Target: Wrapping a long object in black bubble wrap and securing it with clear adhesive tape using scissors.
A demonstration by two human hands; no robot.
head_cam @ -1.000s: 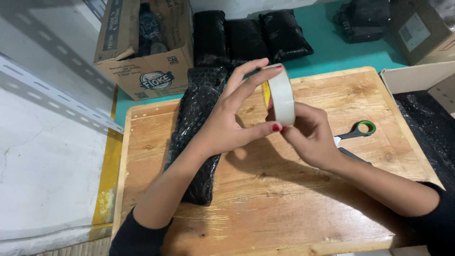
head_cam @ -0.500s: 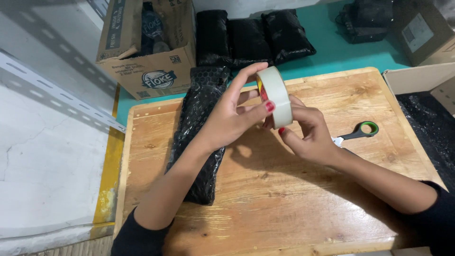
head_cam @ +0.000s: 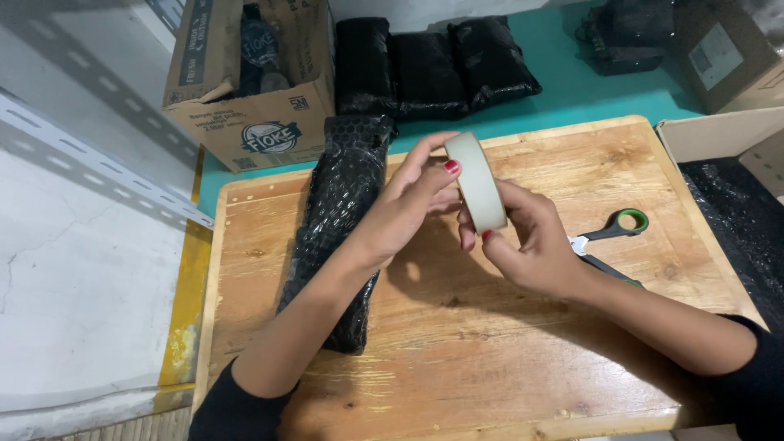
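Note:
Both of my hands hold a roll of pale tape (head_cam: 476, 180) upright above a wooden board (head_cam: 523, 359). My left hand (head_cam: 408, 208) grips the roll from the left, thumb and fingers on its rim. From the right, my right hand (head_cam: 531, 241) pinches the lower edge of the roll. A long parcel wrapped in black bubble wrap (head_cam: 339, 216) lies on the board's left side, partly under my left forearm. Green-handled scissors (head_cam: 612, 233) lie on the board just right of my right hand, partly hidden by my wrist.
An open cardboard box (head_cam: 245, 114) stands beyond the board at the left. Three black wrapped parcels (head_cam: 433, 69) lie on the teal surface behind. Another cardboard box (head_cam: 723, 139) with black wrap inside sits at the right. A white wall with a metal rail (head_cam: 90, 155) runs along the left.
The roll has turned in my hands, so its outer band faces me more. Both hands shifted slightly on its rim. The parcel and scissors have stayed put.

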